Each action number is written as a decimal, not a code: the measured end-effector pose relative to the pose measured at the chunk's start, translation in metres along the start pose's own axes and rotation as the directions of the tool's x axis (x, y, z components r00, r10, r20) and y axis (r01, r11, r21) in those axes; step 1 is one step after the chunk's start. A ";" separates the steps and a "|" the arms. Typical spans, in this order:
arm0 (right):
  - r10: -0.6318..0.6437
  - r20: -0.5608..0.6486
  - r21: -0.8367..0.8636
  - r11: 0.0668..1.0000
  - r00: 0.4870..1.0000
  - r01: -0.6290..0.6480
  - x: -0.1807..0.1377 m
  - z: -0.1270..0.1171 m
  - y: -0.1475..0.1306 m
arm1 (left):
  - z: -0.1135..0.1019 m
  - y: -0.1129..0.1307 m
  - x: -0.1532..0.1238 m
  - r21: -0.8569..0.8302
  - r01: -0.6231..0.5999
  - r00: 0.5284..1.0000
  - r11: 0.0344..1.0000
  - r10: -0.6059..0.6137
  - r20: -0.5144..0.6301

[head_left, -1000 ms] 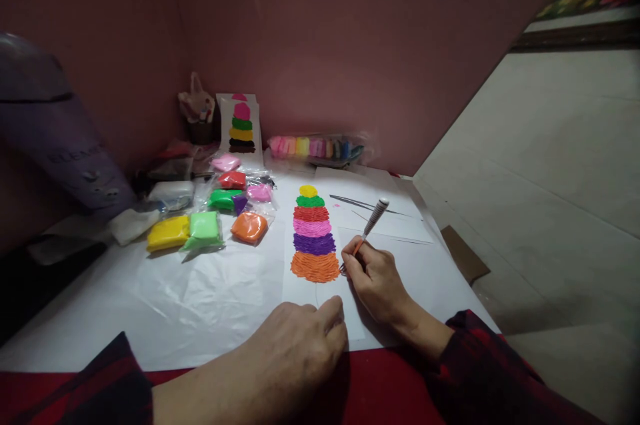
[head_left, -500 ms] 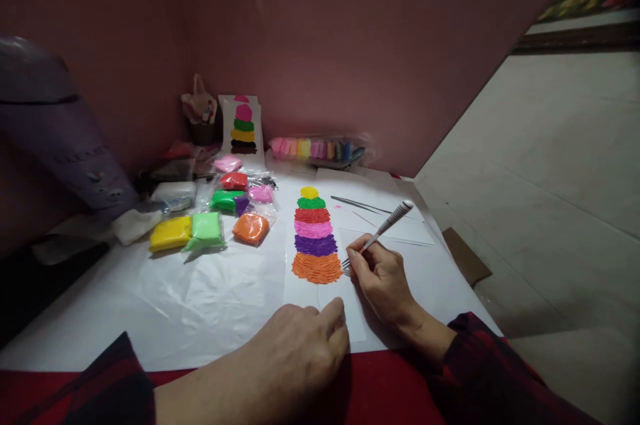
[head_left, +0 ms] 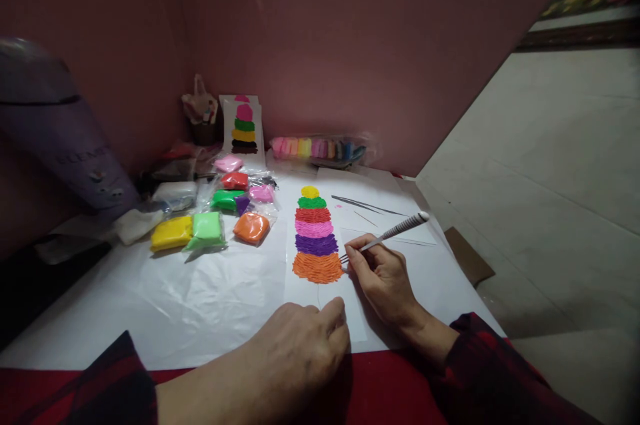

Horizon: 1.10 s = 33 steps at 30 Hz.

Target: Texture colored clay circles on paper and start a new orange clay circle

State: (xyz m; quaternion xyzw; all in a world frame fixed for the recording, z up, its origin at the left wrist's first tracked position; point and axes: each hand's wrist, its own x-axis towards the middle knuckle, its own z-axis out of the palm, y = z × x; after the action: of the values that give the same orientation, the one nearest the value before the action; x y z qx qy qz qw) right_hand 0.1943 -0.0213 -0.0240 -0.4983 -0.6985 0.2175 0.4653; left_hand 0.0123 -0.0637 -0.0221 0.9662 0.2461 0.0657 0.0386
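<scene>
The right hand (head_left: 383, 275) is closed in a pen grip round a thin metal tool (head_left: 395, 231) - thumb and fingers pinch the shaft low down, and the ribbed upper end slants up and away to the right. The tool's pronged tip sits just left of the fingertips, touching the right edge of the orange band (head_left: 317, 267), the lowest band of a stack of coloured clay bands on a white paper strip (head_left: 325, 308). Above the orange band come purple, pink, red, green and yellow ones.

The left hand (head_left: 300, 351) lies palm down with loosely curled fingers, gripping nothing - its fingertips rest on the near end of the paper strip, close below the orange band and near the right hand.

The strip lies on the table (head_left: 200, 305), which is covered in white sheeting. To the left, well clear of both hands, lie clay packets: a yellow packet (head_left: 171, 233), a light green packet (head_left: 206, 226) and an orange packet (head_left: 251, 227), with more behind them. At the wall stand a tray of clay sticks (head_left: 317, 147) and a second clay picture (head_left: 243, 123), propped upright.
</scene>
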 end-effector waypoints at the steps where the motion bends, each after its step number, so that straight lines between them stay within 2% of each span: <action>1: -0.002 0.002 0.003 1.000 1.000 0.002 0.000 0.000 0.000 | -0.001 0.000 -0.001 -0.021 0.004 1.000 1.000 -0.004 -0.006; 4: -0.012 0.007 0.005 1.000 1.000 0.012 -0.001 0.000 0.000 | -0.003 0.001 -0.002 -0.058 0.008 1.000 0.998 -0.009 -0.016; 9: -0.015 0.002 0.014 1.000 1.000 0.015 -0.001 -0.001 -0.001 | -0.003 0.001 -0.001 -0.017 0.005 1.000 1.000 -0.005 0.009; 16: -0.017 0.011 0.021 1.000 1.000 0.017 -0.001 0.000 0.000 | -0.017 0.003 -0.002 -0.041 -0.027 1.000 0.999 0.028 0.013; 22: -0.043 0.005 0.010 0.999 0.999 0.043 -0.001 -0.001 0.000 | -0.018 0.003 -0.002 0.037 -0.059 0.998 0.998 0.058 0.032; 28: -0.071 -0.001 0.004 0.997 0.997 0.071 0.000 -0.002 -0.003 | -0.024 0.004 -0.002 -0.069 -0.016 1.000 0.997 0.017 0.012; 33: -0.081 0.015 0.019 0.997 0.997 0.080 0.000 -0.002 -0.002 | -0.026 0.004 -0.004 -0.032 -0.045 0.998 0.998 0.046 0.036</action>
State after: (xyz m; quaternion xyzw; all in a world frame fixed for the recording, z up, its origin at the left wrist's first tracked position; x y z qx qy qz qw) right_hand 0.1945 -0.0228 -0.0215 -0.4638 -0.7197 0.2088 0.4726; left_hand 0.0073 -0.0682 0.0037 0.9719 0.2224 0.0525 0.0567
